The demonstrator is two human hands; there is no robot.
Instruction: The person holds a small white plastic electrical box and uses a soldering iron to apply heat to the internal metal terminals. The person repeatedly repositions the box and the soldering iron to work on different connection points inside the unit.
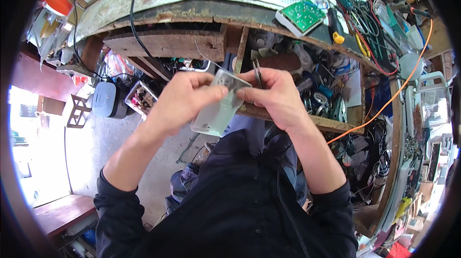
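Observation:
Between my hands, over an open drawer, is a pale grey plastic casing [215, 113] with a patch of small openings. My left hand [187, 99] grips its left side, thumb on the face near the upper part. My right hand [276, 95] has its thumb against the casing's upper right and also holds slim metal tweezers [257, 73], pointing up. A thin pale wire [209, 59] runs up from near the casing's top.
The cluttered bench [182, 11] carries a green circuit board [302, 15], a screwdriver [334, 27], papers and tools. The drawer [336, 126] holds many parts. An orange cable [384, 107] crosses the right side. A grey bin [108, 98] and box [141, 98] are at left.

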